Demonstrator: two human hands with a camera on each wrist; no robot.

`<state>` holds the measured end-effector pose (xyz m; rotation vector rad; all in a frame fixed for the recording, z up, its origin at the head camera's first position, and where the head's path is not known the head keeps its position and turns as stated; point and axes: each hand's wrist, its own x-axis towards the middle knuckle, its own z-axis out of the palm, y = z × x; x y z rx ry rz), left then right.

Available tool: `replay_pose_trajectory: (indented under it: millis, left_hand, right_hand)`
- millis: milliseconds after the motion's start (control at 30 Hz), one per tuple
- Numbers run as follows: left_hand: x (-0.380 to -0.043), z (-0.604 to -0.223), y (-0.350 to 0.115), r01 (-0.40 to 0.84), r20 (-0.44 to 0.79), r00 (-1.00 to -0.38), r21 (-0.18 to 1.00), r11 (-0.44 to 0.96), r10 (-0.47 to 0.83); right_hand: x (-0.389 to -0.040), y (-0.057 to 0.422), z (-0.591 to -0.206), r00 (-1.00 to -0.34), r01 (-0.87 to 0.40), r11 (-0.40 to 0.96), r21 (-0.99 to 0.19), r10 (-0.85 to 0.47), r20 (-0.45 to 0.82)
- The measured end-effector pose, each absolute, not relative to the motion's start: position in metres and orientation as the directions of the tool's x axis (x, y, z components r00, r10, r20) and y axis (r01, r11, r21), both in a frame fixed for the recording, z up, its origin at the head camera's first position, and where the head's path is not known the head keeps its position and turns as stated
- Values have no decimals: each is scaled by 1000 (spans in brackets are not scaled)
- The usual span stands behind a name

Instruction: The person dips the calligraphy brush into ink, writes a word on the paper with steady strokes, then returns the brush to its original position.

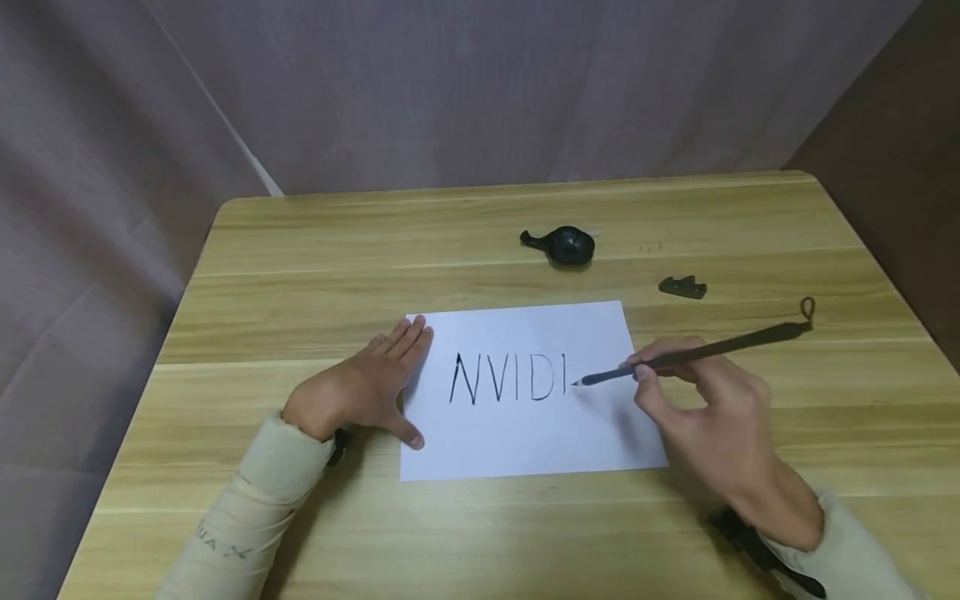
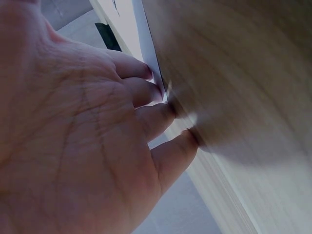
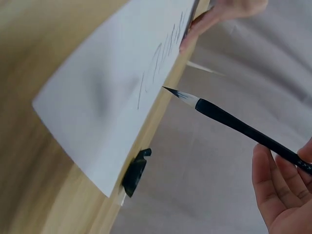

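A white sheet of paper (image 1: 525,442) lies on the table, with the letters "NVIDI" in thin black strokes. My left hand (image 1: 360,387) rests flat on the sheet's left edge, its fingers straight and the thumb spread. In the left wrist view, fingertips (image 2: 183,144) touch the paper's edge and the wood. My right hand (image 1: 720,425) pinches a dark-handled writing brush (image 1: 727,343) between thumb and fingers. The brush's black-tipped bristles (image 3: 183,95) point left, just right of the last stroke. Whether the tip touches the paper I cannot tell.
Beyond the sheet, a black round dish with a short handle (image 1: 570,247) stands on the wooden table (image 1: 360,250). A small dark brush rest (image 1: 683,287) with a jagged top lies to its right. Grey curtains (image 1: 480,92) hang behind the table's far edge.
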<state>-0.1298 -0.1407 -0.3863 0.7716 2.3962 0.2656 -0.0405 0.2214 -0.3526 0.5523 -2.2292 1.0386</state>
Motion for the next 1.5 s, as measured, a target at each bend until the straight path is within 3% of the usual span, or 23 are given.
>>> replay_pose_trajectory:
  millis: [1100, 1500]
  left_hand:
    - [-130, -387, -141, 471, -469, -654, 362, 804, 594]
    - [-130, -388, -142, 483, -458, -655, 359, 799, 601]
  right_hand:
    - [-63, 238, -365, -756, -557, 627, -544, -110, 646]
    - [-65, 239, -367, -735, -578, 628, -521, -123, 667]
